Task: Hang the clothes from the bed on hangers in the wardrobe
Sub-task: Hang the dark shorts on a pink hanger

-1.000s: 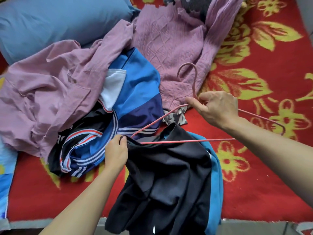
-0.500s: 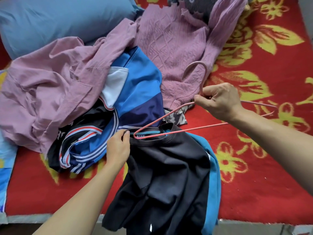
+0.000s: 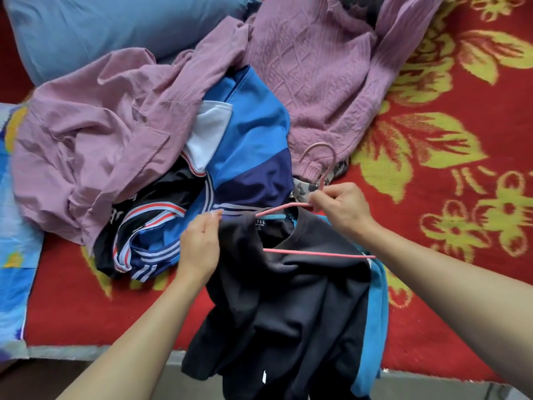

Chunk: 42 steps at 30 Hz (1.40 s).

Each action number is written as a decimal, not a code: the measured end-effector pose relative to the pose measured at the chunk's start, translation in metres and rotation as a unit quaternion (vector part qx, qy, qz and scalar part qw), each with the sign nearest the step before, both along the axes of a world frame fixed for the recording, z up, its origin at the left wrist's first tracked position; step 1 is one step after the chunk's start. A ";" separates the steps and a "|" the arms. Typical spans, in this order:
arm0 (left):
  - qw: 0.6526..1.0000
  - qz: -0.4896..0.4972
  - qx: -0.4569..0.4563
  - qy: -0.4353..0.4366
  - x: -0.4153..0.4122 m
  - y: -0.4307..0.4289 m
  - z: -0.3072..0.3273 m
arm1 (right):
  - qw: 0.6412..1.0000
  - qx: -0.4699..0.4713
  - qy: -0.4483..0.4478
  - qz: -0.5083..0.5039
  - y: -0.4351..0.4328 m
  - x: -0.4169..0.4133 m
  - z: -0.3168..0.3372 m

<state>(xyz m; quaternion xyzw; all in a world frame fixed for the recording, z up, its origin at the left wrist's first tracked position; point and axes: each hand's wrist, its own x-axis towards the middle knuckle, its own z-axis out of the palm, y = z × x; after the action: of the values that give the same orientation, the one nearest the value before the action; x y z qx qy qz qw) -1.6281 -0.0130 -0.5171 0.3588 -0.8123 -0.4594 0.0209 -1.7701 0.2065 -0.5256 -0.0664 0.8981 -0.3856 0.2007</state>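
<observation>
The pink hanger has slid deeper into the neck of the dark T-shirt than half a second ago, its left end now under cloth. The right hand pinches it below the hook; the left hand grips the collar, over the bed

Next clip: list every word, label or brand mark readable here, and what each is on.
"TEE": neck label inside the dark T-shirt.
Smaller print below it on that label: too small to read.
White lettering on the black striped garment: folded over, unreadable.
Small white mark near the T-shirt's hem: unreadable.
</observation>
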 end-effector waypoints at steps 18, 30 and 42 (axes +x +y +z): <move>0.966 0.184 -0.154 -0.097 0.060 -0.068 0.007 | 0.995 0.059 0.053 0.055 -0.023 -0.014 0.008; 0.976 -0.112 0.180 -0.050 0.062 -0.064 0.020 | 0.992 0.014 0.097 0.082 -0.057 -0.008 0.023; 0.954 -0.089 0.267 -0.103 0.054 -0.066 0.015 | 0.974 -0.049 -0.037 0.220 -0.114 0.058 -0.008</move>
<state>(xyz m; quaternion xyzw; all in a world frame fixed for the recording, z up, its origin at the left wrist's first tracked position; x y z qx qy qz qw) -1.5737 -0.0787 -0.5021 0.3230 -0.6865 -0.6198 -0.2003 -1.7117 0.0921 -0.5334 -0.2574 0.8336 -0.3777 0.3102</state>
